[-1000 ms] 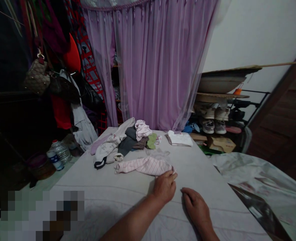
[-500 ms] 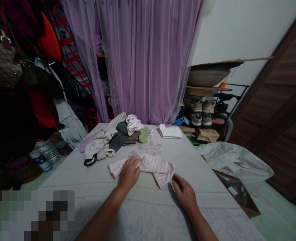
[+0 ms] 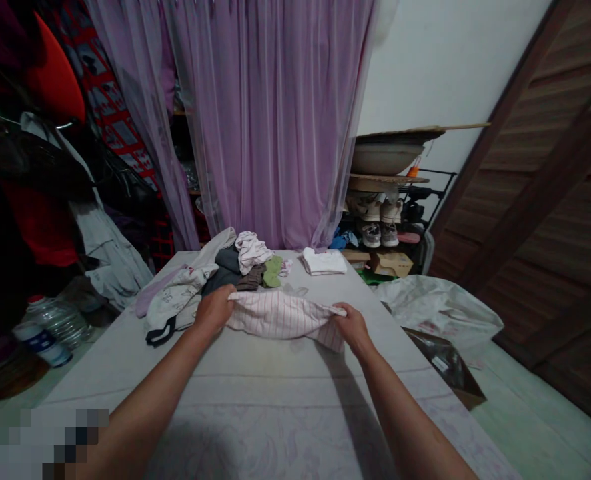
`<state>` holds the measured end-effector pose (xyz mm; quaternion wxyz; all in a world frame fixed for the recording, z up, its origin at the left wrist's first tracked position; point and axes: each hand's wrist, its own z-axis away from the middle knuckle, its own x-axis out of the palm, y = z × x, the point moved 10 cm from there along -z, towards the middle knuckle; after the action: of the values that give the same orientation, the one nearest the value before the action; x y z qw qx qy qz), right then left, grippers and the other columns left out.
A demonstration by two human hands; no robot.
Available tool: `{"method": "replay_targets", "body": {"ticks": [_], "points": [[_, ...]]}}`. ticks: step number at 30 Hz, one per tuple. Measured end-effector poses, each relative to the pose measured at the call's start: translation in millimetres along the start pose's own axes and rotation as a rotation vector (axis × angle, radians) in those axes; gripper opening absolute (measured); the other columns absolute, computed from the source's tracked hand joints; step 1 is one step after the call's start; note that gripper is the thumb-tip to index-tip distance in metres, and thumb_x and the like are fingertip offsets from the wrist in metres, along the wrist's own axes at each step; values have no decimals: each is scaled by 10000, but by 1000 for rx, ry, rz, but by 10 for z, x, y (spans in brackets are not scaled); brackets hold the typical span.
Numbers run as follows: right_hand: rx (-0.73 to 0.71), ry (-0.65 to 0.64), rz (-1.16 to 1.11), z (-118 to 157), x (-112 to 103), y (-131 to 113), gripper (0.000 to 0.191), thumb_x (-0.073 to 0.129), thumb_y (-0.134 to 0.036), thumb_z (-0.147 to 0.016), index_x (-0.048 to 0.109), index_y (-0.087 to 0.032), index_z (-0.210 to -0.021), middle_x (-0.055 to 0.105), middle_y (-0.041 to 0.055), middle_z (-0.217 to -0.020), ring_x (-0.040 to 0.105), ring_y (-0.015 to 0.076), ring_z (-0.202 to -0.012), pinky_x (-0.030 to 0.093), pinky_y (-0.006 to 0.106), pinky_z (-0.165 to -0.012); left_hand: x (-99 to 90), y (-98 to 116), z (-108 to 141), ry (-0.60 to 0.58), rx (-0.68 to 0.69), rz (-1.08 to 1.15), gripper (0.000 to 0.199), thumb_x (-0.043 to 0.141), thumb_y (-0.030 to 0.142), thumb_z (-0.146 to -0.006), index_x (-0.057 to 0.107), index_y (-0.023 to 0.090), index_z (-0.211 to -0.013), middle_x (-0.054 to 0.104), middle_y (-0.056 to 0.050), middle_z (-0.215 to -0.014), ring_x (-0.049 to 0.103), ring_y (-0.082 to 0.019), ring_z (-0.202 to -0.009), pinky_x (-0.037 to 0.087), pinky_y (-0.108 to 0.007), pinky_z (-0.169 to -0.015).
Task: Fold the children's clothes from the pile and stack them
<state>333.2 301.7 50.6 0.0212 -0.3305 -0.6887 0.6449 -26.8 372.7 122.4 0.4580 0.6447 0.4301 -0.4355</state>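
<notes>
here's the striped cloth (image 3: 281,315), stretched sideways over the pale sheet (image 3: 275,390), the left hand (image 3: 215,311) clamping its fingers on one end and the right hand (image 3: 351,328) pinching the other between its fingers. just beyond it sits a heap of clothes (image 3: 220,280), a folded white cloth (image 3: 325,263) lies off to the right, and a purple curtain (image 3: 275,133) hangs at the back.

Two hands (image 3: 215,309) (image 3: 353,328); one striped garment (image 3: 281,316); one folded white cloth (image 3: 324,263).
</notes>
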Motion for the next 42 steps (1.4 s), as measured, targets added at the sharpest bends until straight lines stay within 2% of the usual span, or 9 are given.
{"method": "replay_targets", "body": {"ticks": [3, 5, 9, 13, 18, 26, 30, 37, 42], "points": [[-97, 87, -98, -134, -322, -184, 247, 575, -373, -640, 669, -190, -777, 706, 37, -763, 627, 206, -726, 480, 290, -656, -488, 134, -101, 293, 95, 174, 233, 440, 155, -806, 612, 234, -943, 698, -38, -1033, 629, -216, -999, 459, -300, -826], [-209, 149, -116, -68, -510, -246, 262, 582, -397, -663, 675, -197, -803, 723, 66, -885, 645, 227, -824, 503, 332, -740, -542, 181, -29, 406, 168, 251, 252, 429, 111, -765, 602, 225, -907, 696, -49, -1060, 612, -218, -1045, 454, -325, -906], [-433, 46, 99, 373, -508, -75, 260, 514, -249, -662, 697, -227, -846, 723, 76, -1030, 646, 238, -1002, 486, 394, -913, 86, 133, 333, 312, 262, 273, 358, 401, 27, -639, 600, 219, -866, 694, -64, -1123, 590, -224, -1113, 430, -372, -999], [-431, -86, 308, 766, -463, 411, 366, 458, -171, -673, 726, -232, -915, 729, 69, -1075, 653, 229, -1050, 487, 391, -950, 811, -58, 789, 87, 277, 215, 397, 404, 18, -604, 636, 229, -847, 686, -50, -1199, 545, -240, -1224, 354, -463, -1089], [-270, 14, 411, 750, -619, 509, 391, 446, -204, -732, 715, -222, -1015, 732, 56, -1065, 674, 222, -981, 525, 341, -865, 958, -206, 908, -54, 233, 221, 337, 418, 76, -668, 663, 255, -814, 670, -10, -1254, 524, -225, -1268, 279, -526, -1130], [-313, -218, 795, 733, 242, -139, 344, 543, -332, -846, 658, -209, -1146, 670, 108, -1211, 581, 249, -1130, 417, 343, -928, 831, -127, 931, 5, 176, 293, 237, 450, 159, -742, 660, 242, -815, 702, -37, -1179, 585, -206, -1173, 406, -387, -1053], [-258, -255, 916, 651, 343, -146, 250, 519, -289, -858, 690, -204, -1021, 697, 112, -1105, 607, 244, -1045, 404, 328, -846, 794, -90, 1009, -5, 114, 194, 210, 468, 150, -762, 650, 247, -803, 697, -31, -1193, 570, -219, -1188, 389, -404, -1046], [225, 131, 473, 354, -632, 574, 405, 428, -347, -866, 646, -155, -1149, 702, 118, -1046, 644, 249, -928, 451, 309, -745, 676, -171, 910, -100, 50, 122, 278, 411, 134, -789, 664, 238, -841, 745, -20, -1016, 650, -206, -1013, 426, -349, -943], [22, 486, 463, 494, -1149, 504, 642, 447, -260, -784, 423, -12, -1376, 552, 234, -1255, 558, 315, -1112, 427, 427, -944, 616, -132, 695, -123, 11, 29, 319, 395, 192, -846, 682, 228, -980, 743, -47, -1050, 667, -242, -1004, 417, -396, -943]]}}
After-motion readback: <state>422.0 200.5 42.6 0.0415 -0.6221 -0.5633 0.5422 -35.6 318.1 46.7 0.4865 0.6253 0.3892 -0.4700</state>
